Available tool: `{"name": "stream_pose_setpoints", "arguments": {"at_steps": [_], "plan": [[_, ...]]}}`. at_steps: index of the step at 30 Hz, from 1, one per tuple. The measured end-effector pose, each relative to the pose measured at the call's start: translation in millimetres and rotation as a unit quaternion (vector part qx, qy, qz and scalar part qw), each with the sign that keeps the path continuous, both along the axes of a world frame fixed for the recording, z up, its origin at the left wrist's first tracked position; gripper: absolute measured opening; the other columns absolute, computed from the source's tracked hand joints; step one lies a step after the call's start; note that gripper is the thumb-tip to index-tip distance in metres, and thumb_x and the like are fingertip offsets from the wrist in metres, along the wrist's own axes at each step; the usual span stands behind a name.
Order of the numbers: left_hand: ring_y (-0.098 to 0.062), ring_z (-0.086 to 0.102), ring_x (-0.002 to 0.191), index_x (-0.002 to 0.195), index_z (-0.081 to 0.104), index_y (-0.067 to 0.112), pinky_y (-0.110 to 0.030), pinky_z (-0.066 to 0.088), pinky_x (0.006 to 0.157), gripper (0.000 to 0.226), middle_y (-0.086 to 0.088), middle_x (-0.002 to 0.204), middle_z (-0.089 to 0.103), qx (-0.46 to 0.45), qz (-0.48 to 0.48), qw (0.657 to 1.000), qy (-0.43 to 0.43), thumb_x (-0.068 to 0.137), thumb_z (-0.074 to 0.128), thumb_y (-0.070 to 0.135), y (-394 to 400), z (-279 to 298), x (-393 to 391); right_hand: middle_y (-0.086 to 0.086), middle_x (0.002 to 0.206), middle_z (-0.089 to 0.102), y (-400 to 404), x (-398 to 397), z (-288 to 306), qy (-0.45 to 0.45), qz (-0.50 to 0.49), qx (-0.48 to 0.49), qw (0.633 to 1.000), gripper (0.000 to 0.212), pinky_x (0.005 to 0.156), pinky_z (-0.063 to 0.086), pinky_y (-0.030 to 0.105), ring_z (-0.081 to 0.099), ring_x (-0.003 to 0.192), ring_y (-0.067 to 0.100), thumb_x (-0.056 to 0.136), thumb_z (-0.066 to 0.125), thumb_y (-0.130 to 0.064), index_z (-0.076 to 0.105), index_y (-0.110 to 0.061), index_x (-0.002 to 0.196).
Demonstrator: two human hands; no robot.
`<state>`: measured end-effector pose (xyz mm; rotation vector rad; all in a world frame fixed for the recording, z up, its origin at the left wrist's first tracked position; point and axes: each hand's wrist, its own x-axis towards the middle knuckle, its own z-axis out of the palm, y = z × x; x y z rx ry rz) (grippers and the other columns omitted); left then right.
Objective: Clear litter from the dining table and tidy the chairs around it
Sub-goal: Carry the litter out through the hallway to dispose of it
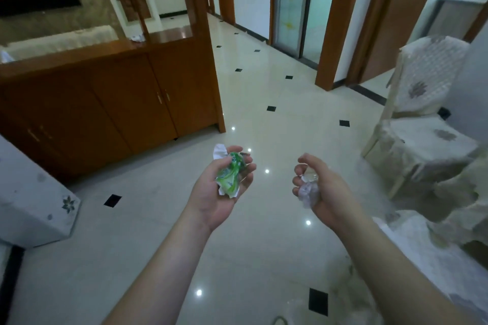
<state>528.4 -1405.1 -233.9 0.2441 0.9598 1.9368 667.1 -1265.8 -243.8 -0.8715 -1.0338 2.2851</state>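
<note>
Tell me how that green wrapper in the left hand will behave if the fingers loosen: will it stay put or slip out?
The green wrapper looks crumpled and thin, so probably very light and floppy. It lies across the upturned left hand with white paper, so it may spring open or slide off. Its glossy surface suggests it is slippery.

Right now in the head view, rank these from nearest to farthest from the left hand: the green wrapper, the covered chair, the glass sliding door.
1. green wrapper: gripped in the left hand itself, with white paper.
2. covered chair: off to the right, beyond the right hand.
3. glass sliding door: far across the floor, ahead.
</note>
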Motion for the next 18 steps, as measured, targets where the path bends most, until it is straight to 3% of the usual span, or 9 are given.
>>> {"name": "stream_pose_setpoints", "arguments": {"at_steps": [7,18], "plan": [[-0.026,0.064,0.083,0.103,0.060,0.010,-0.033,0.048,0.080,0.020,-0.013,0.088,0.064,-0.021,0.016,0.999,-0.021,0.085,0.049,0.011,97.4,-5.6,-79.3,0.003,0.066,0.049,98.7,-75.6,-0.5,-0.006,-0.002,0.003,1.000,0.009,0.042,0.037,0.024,0.043,0.046,0.015,0.092,0.056,-0.015,0.053,-0.013,0.084],[-0.024,0.063,0.085,0.104,0.059,0.012,-0.035,0.045,0.083,0.026,-0.011,0.089,0.064,-0.008,-0.045,0.999,-0.001,0.079,0.054,0.016,257.4,-26.4,-232.4,0.004,0.068,0.048,243.0,-229.3,-23.7,-0.004,-0.043,-0.011,0.999,0.011,0.039,0.033,0.021,0.042,0.044,0.015,0.091,0.059,-0.016,0.054,-0.011,0.083]]}}
